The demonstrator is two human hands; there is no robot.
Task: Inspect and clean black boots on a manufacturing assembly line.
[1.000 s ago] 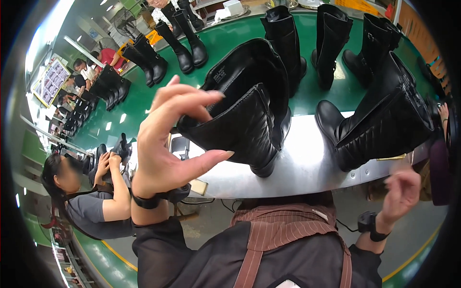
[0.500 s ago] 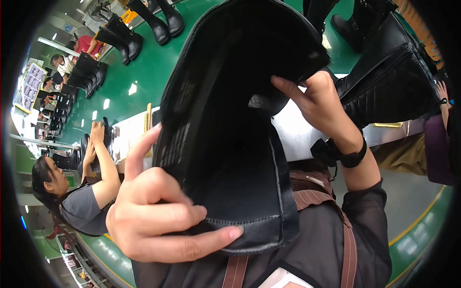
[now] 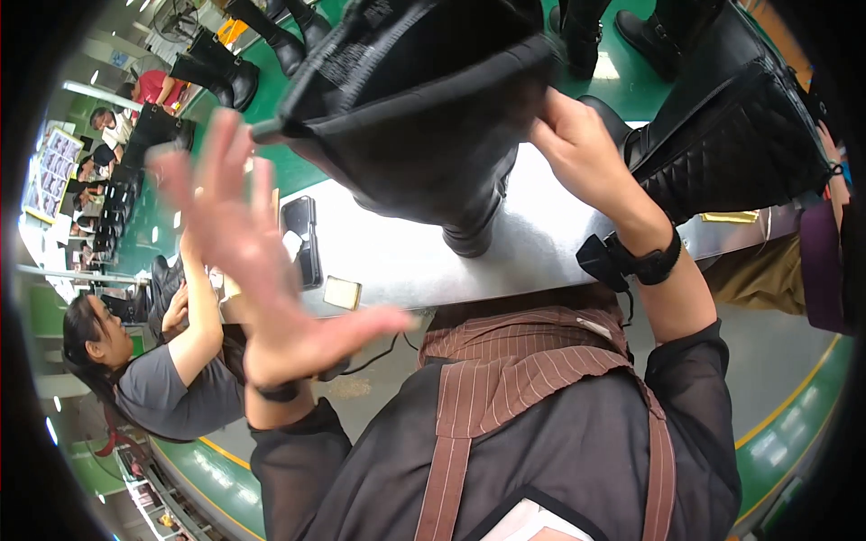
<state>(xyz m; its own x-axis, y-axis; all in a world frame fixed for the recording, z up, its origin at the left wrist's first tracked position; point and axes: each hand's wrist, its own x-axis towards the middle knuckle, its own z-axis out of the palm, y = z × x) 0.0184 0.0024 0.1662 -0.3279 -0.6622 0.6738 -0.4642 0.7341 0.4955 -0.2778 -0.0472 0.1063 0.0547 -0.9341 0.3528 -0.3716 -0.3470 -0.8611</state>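
While left hand (image 3: 257, 275) gapes, right hand (image 3: 585, 155) grips boot (image 3: 428, 149).

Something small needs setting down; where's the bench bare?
Bare metal lies between the pale pad and the held boot, and between that boot and the right wristband. It's crowded left by the black case and right by another boot.

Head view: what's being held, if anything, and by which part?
The right hand holds a boot by its upper shaft, at the right side just below the rim. The left hand is open, holding nothing.
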